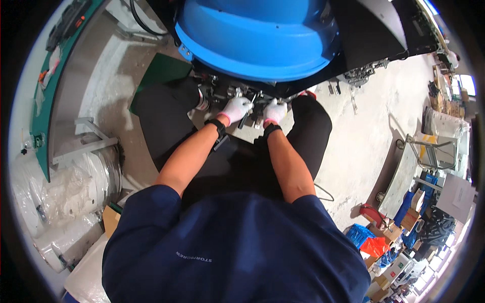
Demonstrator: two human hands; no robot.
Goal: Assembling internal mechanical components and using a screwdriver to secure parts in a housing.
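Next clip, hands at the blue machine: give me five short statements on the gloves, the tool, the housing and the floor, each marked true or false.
1. Both hands wear white gloves. True: left hand, right hand.
2. The big housing above the hands is red. False: it is blue.
3. A thin metal tool sits between the hands. True.
4. The right hand rests on the person's knee. False: it is at the dark mechanism under the housing.
5. The floor is green carpet. False: pale concrete.
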